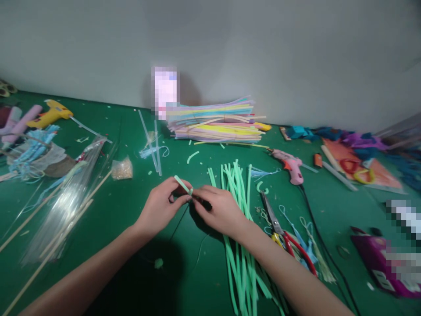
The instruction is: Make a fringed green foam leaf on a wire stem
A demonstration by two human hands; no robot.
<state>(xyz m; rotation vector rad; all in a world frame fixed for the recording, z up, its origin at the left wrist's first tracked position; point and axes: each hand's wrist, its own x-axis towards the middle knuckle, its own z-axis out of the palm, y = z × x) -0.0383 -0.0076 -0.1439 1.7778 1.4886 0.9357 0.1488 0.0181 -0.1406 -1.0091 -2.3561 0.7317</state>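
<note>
A short pale green pipe cleaner (182,183) is held between both hands above the green table. My left hand (160,202) pinches it, its upper end sticking out past the fingers. My right hand (220,210) closes at its lower end, where a small bend or loop shows; those fingertips partly hide it. Beneath the right hand and forearm lies a loose bundle of green pipe cleaners (241,263). Scissors with red handles (292,245) rest to the right of that bundle, close to the right forearm.
A pink glue gun (291,164) with a black cord lies at right, and a yellow glue gun (52,115) at far left. Bundled pastel pipe cleaners (217,125) sit by the wall. Clear sticks in plastic (67,210), a bead packet (122,169) and tassels (305,239) lie around.
</note>
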